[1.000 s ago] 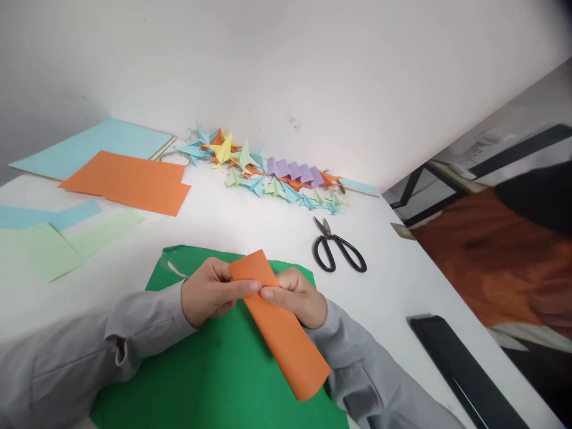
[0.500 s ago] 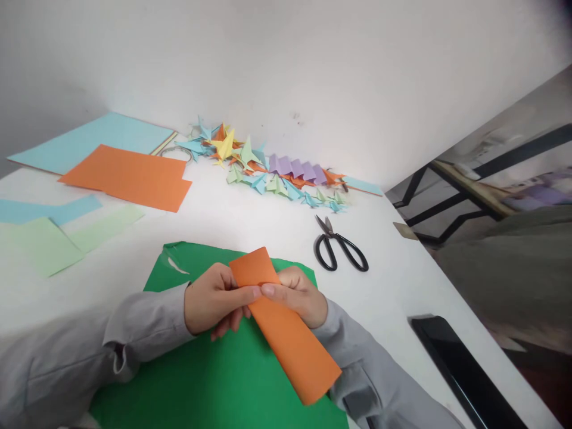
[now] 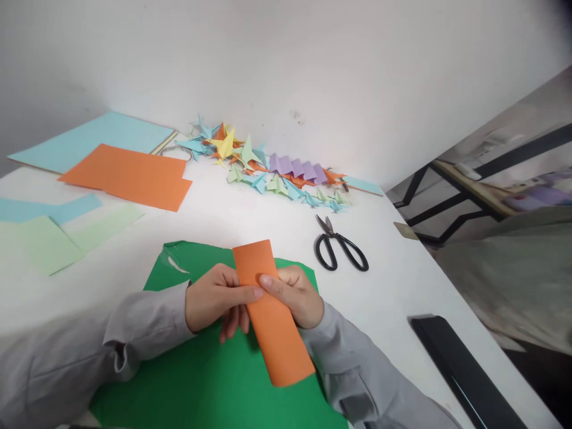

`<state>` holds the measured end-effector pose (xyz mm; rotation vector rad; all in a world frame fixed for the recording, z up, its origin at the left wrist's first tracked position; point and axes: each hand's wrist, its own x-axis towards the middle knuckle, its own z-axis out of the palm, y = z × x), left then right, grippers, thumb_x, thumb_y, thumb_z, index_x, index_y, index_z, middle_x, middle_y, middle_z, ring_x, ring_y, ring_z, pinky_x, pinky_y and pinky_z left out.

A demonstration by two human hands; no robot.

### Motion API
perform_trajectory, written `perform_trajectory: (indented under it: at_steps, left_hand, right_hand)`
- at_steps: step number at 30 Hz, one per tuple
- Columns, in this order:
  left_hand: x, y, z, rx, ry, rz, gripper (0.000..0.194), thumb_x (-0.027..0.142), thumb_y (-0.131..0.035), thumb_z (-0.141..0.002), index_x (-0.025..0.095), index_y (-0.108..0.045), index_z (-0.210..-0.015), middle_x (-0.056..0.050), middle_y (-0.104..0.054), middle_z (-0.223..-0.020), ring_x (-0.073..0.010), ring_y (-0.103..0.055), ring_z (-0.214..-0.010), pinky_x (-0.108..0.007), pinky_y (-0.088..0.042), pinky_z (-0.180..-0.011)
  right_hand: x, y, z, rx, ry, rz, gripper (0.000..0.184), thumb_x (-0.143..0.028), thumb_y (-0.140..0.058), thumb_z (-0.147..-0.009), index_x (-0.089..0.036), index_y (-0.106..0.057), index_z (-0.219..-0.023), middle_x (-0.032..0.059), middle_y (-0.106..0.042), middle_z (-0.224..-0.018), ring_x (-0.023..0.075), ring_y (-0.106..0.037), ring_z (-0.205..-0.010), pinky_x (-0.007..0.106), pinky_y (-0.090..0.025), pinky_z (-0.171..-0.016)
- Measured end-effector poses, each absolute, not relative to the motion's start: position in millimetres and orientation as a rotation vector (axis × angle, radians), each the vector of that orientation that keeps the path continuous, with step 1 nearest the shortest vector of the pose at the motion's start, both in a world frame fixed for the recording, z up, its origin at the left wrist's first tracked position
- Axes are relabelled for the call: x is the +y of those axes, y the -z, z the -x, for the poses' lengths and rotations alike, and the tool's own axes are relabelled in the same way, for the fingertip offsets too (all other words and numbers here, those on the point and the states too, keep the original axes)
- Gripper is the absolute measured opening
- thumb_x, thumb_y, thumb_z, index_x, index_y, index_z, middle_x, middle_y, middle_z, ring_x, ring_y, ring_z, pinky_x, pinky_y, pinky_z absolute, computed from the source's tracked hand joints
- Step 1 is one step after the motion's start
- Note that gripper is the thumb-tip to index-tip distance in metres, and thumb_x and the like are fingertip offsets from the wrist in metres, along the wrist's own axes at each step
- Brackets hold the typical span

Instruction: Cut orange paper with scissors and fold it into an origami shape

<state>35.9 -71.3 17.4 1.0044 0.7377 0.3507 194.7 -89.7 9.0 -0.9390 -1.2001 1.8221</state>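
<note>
An orange strip of paper [image 3: 281, 342], which looks folded lengthwise, is held between both hands above a green sheet [image 3: 201, 381]. My left hand [image 3: 218, 298] pinches its left edge, thumb on top and fingers underneath. From the other side my right hand [image 3: 297, 295] grips the strip, its thumb lying flat on the paper close to the left thumb. The strip's upper end sticks out beyond the hands and its longer end slants down toward me. The fingers behind the paper are partly hidden.
Black-handled scissors [image 3: 335, 244] lie right of the green sheet. Orange sheets [image 3: 129, 176], a light blue stack [image 3: 93, 140] and pale green papers [image 3: 49, 244] are at left. Several folded paper pieces [image 3: 223, 146] line the wall. A long black object [image 3: 465, 369] lies near the right edge.
The orange strip has turned more upright, its lower end swinging left and up. My right thumb has shifted slightly up, a little apart from the left thumb.
</note>
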Motion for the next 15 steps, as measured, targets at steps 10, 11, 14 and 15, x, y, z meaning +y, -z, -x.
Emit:
perform_trajectory:
  at_steps: [10,11,14,15]
  left_hand:
    - [-71.4,-18.7,-35.4,0.817,-0.366,-1.057,0.045,0.05,-0.06,-0.065,0.013,-0.052,-0.043,0.0,-0.049,-0.033,-0.0065,-0.038,-0.022,-0.016,-0.028,-0.021]
    - [-71.9,-18.8,-35.9,0.792,-0.369,-1.045,0.045,0.052,-0.06,-0.064,0.012,-0.054,-0.045,0.0,-0.051,-0.036,-0.0071,-0.04,-0.023,-0.017,-0.03,-0.022]
    - [-72.8,-18.8,-36.2,0.761,-0.349,-1.062,0.048,0.055,-0.06,-0.063,0.011,-0.055,-0.045,-0.001,-0.053,-0.037,-0.007,-0.042,-0.024,-0.016,-0.032,-0.023]
    - [-72.6,-18.8,-35.9,0.766,-0.338,-1.081,0.05,0.055,-0.059,-0.064,0.011,-0.054,-0.042,-0.001,-0.051,-0.035,-0.0064,-0.04,-0.023,-0.016,-0.031,-0.023]
  right_hand:
    - [-89.7,-6.2,-195.2,-1.154,-1.768,0.968,0.043,-0.046,-0.058,-0.075,-0.01,-0.058,-0.052,0.0029,-0.059,-0.048,0.0078,-0.05,-0.039,0.019,-0.035,-0.036]
    - [-89.9,-6.4,-194.5,-1.163,-1.804,0.945,0.044,-0.047,-0.056,-0.077,-0.01,-0.06,-0.055,0.0051,-0.062,-0.051,0.0098,-0.053,-0.041,0.021,-0.039,-0.038]
    - [-90.9,-6.6,-192.9,-1.159,-1.819,0.916,0.044,-0.047,-0.056,-0.077,-0.01,-0.059,-0.054,0.0053,-0.061,-0.05,0.0102,-0.053,-0.041,0.022,-0.041,-0.039]
    - [-91.2,-6.7,-192.7,-1.151,-1.792,0.936,0.044,-0.046,-0.057,-0.076,-0.01,-0.059,-0.052,0.0042,-0.06,-0.048,0.0091,-0.052,-0.039,0.02,-0.039,-0.038]
